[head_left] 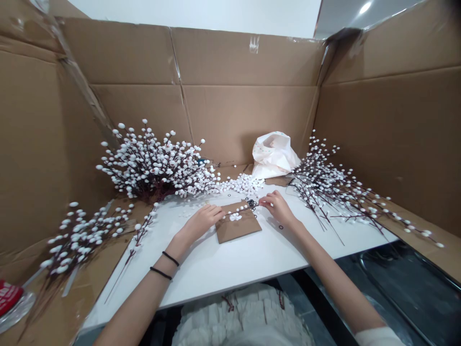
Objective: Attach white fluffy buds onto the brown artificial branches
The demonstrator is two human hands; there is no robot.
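Note:
My left hand rests on the white tabletop, its fingers pressed together on one end of a thin dark twig with white buds. That twig lies across a small brown cardboard piece. My right hand pinches the twig's other end, close to several small black rings. A few white buds sit on the cardboard. Two black bands circle my left wrist.
A big bunch of white-budded branches stands back left, another lies at the left, more branches spread right. Loose white buds and a white plastic bag sit behind. Cardboard walls enclose the table.

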